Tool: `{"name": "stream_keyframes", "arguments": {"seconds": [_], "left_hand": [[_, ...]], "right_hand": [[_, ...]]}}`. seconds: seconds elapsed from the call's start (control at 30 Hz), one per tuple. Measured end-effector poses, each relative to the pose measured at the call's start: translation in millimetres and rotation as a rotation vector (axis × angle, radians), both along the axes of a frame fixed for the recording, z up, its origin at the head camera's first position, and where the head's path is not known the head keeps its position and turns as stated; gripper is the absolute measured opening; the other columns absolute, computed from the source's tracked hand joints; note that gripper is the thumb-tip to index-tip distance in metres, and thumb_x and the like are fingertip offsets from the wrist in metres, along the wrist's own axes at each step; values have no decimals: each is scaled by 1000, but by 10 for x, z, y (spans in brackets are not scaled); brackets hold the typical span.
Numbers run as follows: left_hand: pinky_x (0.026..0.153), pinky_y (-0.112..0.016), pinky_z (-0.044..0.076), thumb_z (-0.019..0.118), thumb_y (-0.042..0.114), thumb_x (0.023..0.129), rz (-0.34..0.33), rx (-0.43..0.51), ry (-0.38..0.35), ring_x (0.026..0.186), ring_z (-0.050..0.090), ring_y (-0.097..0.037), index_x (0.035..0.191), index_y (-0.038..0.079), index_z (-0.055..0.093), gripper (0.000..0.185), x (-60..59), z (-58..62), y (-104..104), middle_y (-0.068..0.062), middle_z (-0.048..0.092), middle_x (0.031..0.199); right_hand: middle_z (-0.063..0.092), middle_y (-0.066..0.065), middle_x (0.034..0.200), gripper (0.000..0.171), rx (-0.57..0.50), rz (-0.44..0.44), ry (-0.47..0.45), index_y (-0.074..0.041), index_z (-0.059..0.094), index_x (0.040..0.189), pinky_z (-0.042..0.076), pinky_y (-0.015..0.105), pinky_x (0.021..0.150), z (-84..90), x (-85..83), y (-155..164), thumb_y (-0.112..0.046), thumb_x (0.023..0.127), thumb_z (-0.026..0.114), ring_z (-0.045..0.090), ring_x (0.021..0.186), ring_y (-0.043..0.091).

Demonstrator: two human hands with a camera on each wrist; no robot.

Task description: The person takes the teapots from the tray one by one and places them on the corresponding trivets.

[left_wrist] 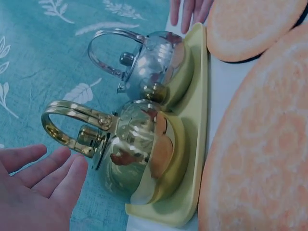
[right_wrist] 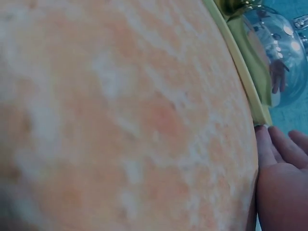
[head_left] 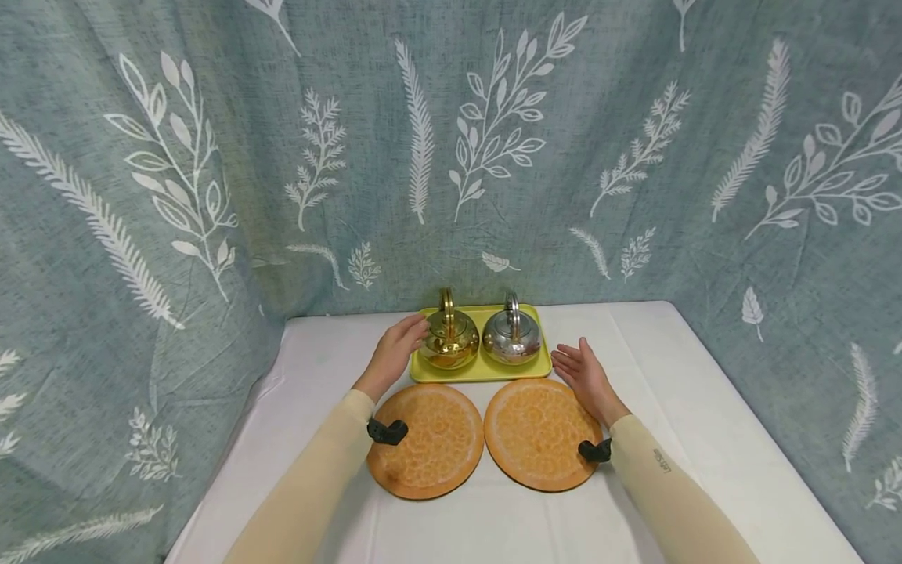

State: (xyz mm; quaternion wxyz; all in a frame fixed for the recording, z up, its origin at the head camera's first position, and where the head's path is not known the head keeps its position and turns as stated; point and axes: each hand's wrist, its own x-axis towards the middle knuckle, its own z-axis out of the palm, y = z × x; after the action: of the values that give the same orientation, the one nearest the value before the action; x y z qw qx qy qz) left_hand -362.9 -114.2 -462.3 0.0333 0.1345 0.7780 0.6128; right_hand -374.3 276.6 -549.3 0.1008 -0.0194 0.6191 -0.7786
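Note:
A gold kettle (head_left: 451,345) and a silver kettle (head_left: 512,341) stand side by side on a yellow tray (head_left: 486,374), handles upright. My left hand (head_left: 396,348) is beside the gold kettle, fingers extended toward it; in the left wrist view the fingertips (left_wrist: 77,168) are near its handle, and I cannot tell whether they touch. My right hand (head_left: 585,376) is at the tray's right edge with straight fingers, holding nothing. In the right wrist view its fingertips (right_wrist: 263,137) lie close to the tray's corner.
Two round orange placemats, a left one (head_left: 426,442) and a right one (head_left: 543,435), lie in front of the tray, nearly touching. A white cloth (head_left: 676,376) covers the table. Blue-green leaf-patterned curtains (head_left: 451,157) hang behind and on both sides.

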Motion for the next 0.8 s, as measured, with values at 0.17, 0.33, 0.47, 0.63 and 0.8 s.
{"name": "stream_keyframes", "arguments": {"seconds": [0.17, 0.33, 0.47, 0.63, 0.8], "left_hand": [[124, -52, 39, 38, 39, 121, -35, 44, -20, 149, 47, -44, 167, -6, 32, 64, -157, 18, 110, -30, 45, 162], [121, -45, 44, 42, 37, 121, -13, 108, -45, 147, 50, -39, 166, -7, 34, 64, -330, 54, 228, -27, 48, 161], [119, -42, 47, 47, 32, 120, 19, 152, -68, 146, 51, -38, 165, -6, 36, 60, -416, 90, 302, -26, 47, 161], [117, -44, 49, 52, 28, 118, 59, 144, -104, 144, 53, -38, 164, -7, 39, 59, -497, 110, 380, -26, 49, 160], [117, -46, 48, 54, 24, 118, 51, 140, -142, 140, 58, -31, 164, -5, 39, 57, -553, 97, 433, -20, 63, 148]], "right_hand": [[17, 35, 173, 93, -30, -3, 7, 14, 13, 167, 21, 44, 132, -48, -3, 44, -63, 116, 26, 18, 163, 40], [20, 34, 172, 93, -35, -18, 10, 14, 14, 167, 24, 44, 131, -74, -12, 53, -63, 116, 27, 22, 162, 39], [20, 35, 172, 94, -38, -21, 27, 14, 14, 167, 23, 45, 131, -85, -19, 61, -64, 116, 28, 22, 162, 40], [21, 35, 172, 94, -45, -16, 30, 14, 16, 167, 24, 45, 131, -109, -28, 72, -64, 116, 29, 23, 162, 41], [23, 34, 171, 95, -25, -18, 36, 13, 17, 167, 25, 44, 131, -138, -23, 76, -65, 115, 30, 25, 161, 41]]}}
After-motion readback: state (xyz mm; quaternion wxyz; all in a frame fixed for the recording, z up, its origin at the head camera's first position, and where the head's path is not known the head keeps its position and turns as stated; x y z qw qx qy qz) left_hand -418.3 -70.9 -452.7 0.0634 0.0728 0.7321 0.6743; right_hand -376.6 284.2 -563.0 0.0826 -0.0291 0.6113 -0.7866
